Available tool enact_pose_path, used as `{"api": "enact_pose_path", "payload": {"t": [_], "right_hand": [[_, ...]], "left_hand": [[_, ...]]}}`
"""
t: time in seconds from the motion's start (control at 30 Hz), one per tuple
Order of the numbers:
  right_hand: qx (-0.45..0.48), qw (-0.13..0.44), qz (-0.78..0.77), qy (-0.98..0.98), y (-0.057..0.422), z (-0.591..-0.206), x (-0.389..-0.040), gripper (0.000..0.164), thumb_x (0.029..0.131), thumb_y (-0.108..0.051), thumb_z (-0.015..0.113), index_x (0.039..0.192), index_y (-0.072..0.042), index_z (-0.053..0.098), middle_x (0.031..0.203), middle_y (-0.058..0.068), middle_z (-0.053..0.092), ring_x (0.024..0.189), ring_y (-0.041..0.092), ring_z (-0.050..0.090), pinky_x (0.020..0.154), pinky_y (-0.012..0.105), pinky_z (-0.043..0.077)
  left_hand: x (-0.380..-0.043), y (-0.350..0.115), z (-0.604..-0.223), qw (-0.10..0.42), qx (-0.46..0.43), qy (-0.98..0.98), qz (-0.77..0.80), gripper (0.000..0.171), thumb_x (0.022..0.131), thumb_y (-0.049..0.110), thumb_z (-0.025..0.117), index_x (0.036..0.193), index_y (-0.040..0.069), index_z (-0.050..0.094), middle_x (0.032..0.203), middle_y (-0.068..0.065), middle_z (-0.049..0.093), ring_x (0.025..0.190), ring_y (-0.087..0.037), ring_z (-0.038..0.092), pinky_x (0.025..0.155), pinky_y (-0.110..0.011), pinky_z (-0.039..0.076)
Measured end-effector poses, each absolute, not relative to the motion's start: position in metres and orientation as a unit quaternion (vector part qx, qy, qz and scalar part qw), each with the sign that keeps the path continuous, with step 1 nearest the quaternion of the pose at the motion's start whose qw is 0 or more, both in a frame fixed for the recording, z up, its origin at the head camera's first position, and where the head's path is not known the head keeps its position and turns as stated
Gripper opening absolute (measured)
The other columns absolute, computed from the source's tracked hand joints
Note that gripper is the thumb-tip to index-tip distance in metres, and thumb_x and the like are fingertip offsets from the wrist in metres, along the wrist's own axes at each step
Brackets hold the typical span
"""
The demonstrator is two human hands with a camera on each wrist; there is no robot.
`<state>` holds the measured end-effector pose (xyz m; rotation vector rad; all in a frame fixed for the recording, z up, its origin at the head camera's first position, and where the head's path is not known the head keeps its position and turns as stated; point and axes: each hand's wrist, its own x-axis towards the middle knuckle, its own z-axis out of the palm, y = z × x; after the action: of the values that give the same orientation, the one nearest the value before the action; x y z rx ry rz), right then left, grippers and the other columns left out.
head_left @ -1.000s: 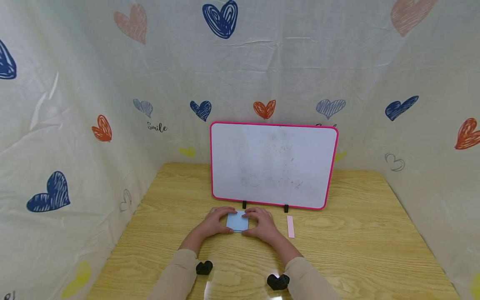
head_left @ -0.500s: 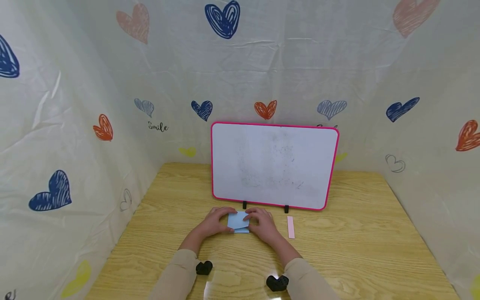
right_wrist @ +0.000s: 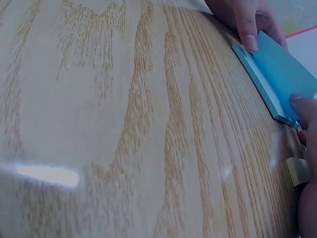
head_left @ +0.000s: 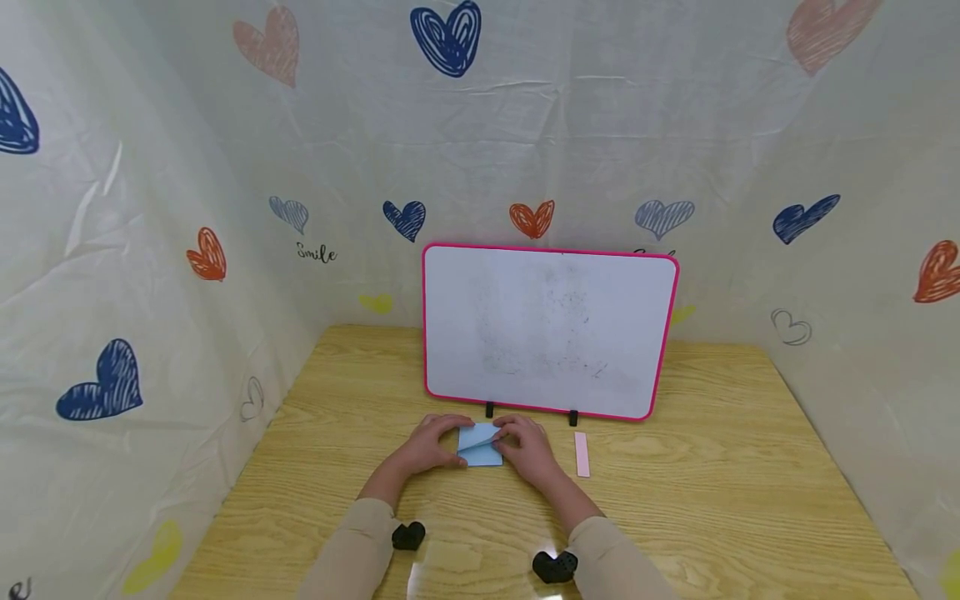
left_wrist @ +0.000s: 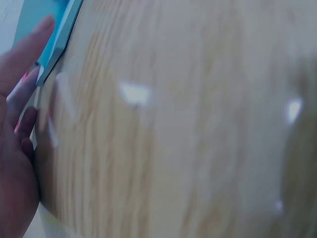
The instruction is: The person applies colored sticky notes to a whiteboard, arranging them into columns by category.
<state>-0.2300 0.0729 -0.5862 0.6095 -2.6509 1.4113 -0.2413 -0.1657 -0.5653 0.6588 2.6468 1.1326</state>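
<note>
A pad of blue sticky notes (head_left: 487, 457) lies on the table in front of the whiteboard. My left hand (head_left: 429, 446) holds it at the left side, thumb on the near corner and fingers at the far edge. With the thumb and fingers of my right hand (head_left: 527, 447) I pinch the top blue note (head_left: 474, 437). Its near edge is raised and bent back off the stack. In the right wrist view, the lifted note (right_wrist: 285, 64) slants up from the pad (right_wrist: 262, 91), the left thumb on the pad's corner.
A whiteboard (head_left: 547, 333) with a pink frame stands on black feet behind the hands. A narrow pink strip (head_left: 582, 454) lies right of the right hand. A white curtain with printed hearts surrounds the wooden table (head_left: 712, 467).
My right hand has peeled the near edge of the top note up and away from me. The left hand has stayed in place on the pad.
</note>
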Motion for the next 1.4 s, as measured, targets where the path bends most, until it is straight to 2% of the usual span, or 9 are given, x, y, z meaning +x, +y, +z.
{"api": "enact_pose_path", "payload": {"t": [0.2, 0.57, 0.9, 1.13, 1.27, 1.4], "right_hand": [[0.187, 0.040, 0.491, -0.850, 0.0739, -0.5857, -0.2305, 0.006, 0.086, -0.008, 0.074, 0.083, -0.011, 0.070, 0.115, 0.003, 0.065, 0.114, 0.029, 0.056, 0.100, 0.050, 0.038], [0.172, 0.050, 0.509, -0.842, 0.0758, -0.5887, -0.2309, 0.006, 0.087, -0.010, 0.074, 0.083, -0.006, 0.071, 0.116, 0.006, 0.066, 0.113, 0.029, 0.058, 0.096, 0.047, 0.045], [0.126, 0.020, 0.554, -0.823, 0.0765, -0.5860, -0.2271, 0.006, 0.091, -0.013, 0.070, 0.089, -0.008, 0.071, 0.113, 0.001, 0.070, 0.112, 0.025, 0.061, 0.092, 0.042, 0.048], [0.110, 0.012, 0.571, -0.813, 0.0764, -0.5834, -0.2249, 0.006, 0.090, -0.011, 0.070, 0.085, -0.010, 0.069, 0.112, -0.001, 0.070, 0.113, 0.023, 0.061, 0.091, 0.037, 0.049], [0.093, 0.009, 0.576, -0.812, 0.0764, -0.5836, -0.2245, 0.002, 0.090, -0.012, 0.071, 0.090, -0.011, 0.072, 0.111, -0.001, 0.070, 0.112, 0.023, 0.061, 0.090, 0.036, 0.050], [0.066, -0.004, 0.584, -0.809, 0.0769, -0.5848, -0.2254, 0.014, 0.090, -0.014, 0.071, 0.103, -0.014, 0.075, 0.108, -0.002, 0.070, 0.108, 0.019, 0.060, 0.090, 0.036, 0.049]], "left_hand": [[-0.2399, -0.1601, -0.5643, 0.065, 0.195, 0.905, 0.372, 0.052, 0.078, 0.025, 0.083, 0.126, 0.016, 0.064, 0.135, -0.006, 0.056, 0.126, -0.034, 0.041, 0.102, -0.054, 0.033], [-0.2396, -0.1583, -0.5640, 0.066, 0.185, 0.916, 0.349, 0.057, 0.077, 0.025, 0.084, 0.129, 0.015, 0.063, 0.135, -0.008, 0.054, 0.128, -0.036, 0.040, 0.103, -0.056, 0.033], [-0.2402, -0.1569, -0.5631, 0.068, 0.186, 0.920, 0.338, 0.057, 0.076, 0.026, 0.085, 0.128, 0.015, 0.063, 0.133, -0.007, 0.055, 0.125, -0.034, 0.042, 0.102, -0.054, 0.034], [-0.2386, -0.1564, -0.5633, 0.068, 0.179, 0.923, 0.333, 0.062, 0.075, 0.026, 0.086, 0.129, 0.008, 0.061, 0.133, -0.009, 0.055, 0.124, -0.034, 0.041, 0.102, -0.055, 0.033], [-0.2379, -0.1561, -0.5622, 0.067, 0.173, 0.923, 0.336, 0.064, 0.075, 0.025, 0.086, 0.130, 0.007, 0.059, 0.134, -0.009, 0.055, 0.124, -0.034, 0.042, 0.102, -0.054, 0.033], [-0.2372, -0.1559, -0.5610, 0.064, 0.170, 0.922, 0.342, 0.065, 0.074, 0.024, 0.086, 0.131, 0.007, 0.059, 0.134, -0.010, 0.055, 0.123, -0.034, 0.042, 0.102, -0.055, 0.033]]}}
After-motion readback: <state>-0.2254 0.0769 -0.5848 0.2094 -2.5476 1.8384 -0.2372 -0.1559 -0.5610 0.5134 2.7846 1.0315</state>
